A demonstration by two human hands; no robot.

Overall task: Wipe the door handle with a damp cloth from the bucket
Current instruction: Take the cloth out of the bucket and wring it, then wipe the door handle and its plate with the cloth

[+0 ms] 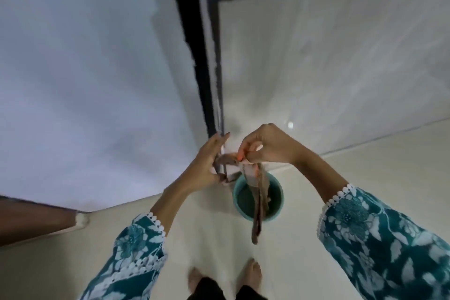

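Above bucket, cloth between hands

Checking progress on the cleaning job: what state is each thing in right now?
Cloth: held up by both hands, hanging over the bucket.
Bucket: upright on the floor, open.
Left hand: gripping the cloth.
Right hand: pinching the cloth.
Door handle: not visible.

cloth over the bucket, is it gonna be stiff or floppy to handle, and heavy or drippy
Likely floppy: the cloth hangs in a long limp strip from the right hand and sags between it and the left hand. Probably damp and heavier than dry, since it looks dark and clings together. It may drip, so keeping it over the teal bucket seems wise.
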